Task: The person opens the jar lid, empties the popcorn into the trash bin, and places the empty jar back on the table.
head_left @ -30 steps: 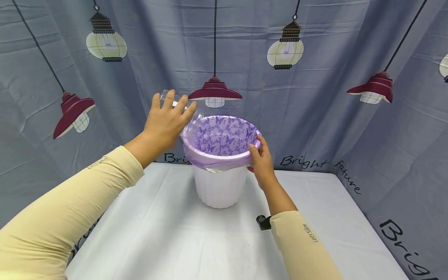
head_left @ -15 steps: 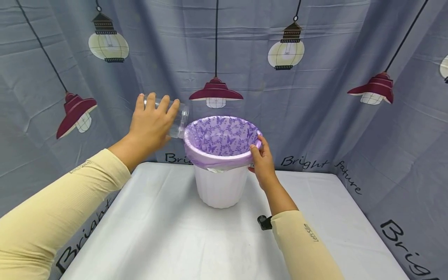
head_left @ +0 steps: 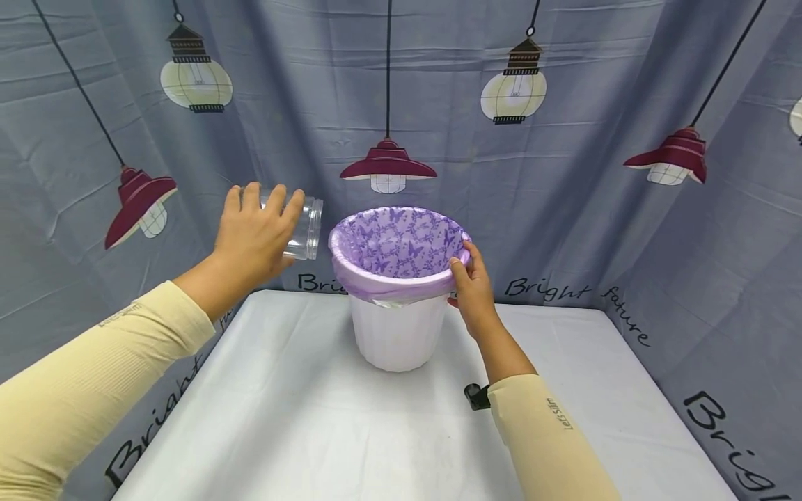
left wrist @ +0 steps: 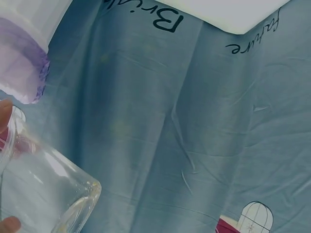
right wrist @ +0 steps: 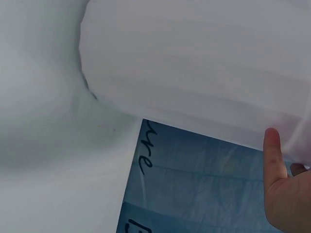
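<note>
A clear jar (head_left: pixel 304 228) is gripped by my left hand (head_left: pixel 253 229), tipped on its side with its mouth toward the bin. In the left wrist view the jar (left wrist: pixel 48 179) is see-through, and only fingertips show at its edge. The white trash bin (head_left: pixel 397 334) stands upright on the table, lined with a purple butterfly-print bag (head_left: pixel 407 243) folded over its rim. My right hand (head_left: pixel 473 285) grips the bin's right rim, thumb outside. One finger lies along the bin's wall (right wrist: pixel 194 73) in the right wrist view.
The bin rests near the back of a white-covered table (head_left: pixel 363 438). A grey-blue curtain (head_left: pixel 576 195) printed with lamps and lettering hangs behind and at both sides. A small black device (head_left: pixel 477 396) sits at the right wrist.
My left hand has drawn the jar away from over the bin's opening, leftward and a little down, so it is now apart from the rim. The right hand stays on the rim.
</note>
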Demonstrator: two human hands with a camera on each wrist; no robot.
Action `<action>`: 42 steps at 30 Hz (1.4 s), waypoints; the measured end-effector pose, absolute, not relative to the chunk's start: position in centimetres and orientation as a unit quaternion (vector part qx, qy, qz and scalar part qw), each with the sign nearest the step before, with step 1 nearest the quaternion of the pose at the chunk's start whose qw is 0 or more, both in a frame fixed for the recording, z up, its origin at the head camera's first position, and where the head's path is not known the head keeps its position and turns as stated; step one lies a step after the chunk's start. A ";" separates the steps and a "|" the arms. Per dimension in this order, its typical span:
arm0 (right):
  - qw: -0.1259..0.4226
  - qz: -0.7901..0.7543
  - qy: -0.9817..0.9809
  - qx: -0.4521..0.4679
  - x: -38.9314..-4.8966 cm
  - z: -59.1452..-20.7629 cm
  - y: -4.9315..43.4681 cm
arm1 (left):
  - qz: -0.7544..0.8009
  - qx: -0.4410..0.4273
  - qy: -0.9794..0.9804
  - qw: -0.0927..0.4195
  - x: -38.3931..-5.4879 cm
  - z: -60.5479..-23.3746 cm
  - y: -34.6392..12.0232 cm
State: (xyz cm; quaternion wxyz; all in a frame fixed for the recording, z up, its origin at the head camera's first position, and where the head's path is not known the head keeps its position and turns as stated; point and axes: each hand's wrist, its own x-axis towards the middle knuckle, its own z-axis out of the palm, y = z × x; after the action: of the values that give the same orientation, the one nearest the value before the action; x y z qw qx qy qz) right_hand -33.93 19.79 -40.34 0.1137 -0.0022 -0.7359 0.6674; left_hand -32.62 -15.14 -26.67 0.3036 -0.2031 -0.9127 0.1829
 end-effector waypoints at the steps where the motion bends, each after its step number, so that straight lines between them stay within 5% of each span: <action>1: 0.112 0.668 -0.736 -0.002 -33.9 -40.3 19.8 | 0.181 -0.202 -0.914 0.302 -32.6 -26.8 -15.2; 42: 0.122 0.674 -0.728 0.000 -33.9 -40.3 19.7 | 0.079 -0.181 -0.955 0.220 -29.1 -31.7 -16.5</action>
State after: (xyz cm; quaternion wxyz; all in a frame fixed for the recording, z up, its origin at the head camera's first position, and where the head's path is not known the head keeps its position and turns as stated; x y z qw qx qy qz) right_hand -33.93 19.73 -40.31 0.1222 -0.0005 -0.7283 0.6743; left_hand -29.14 -16.55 -31.75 0.2200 -0.1806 -0.9554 0.0792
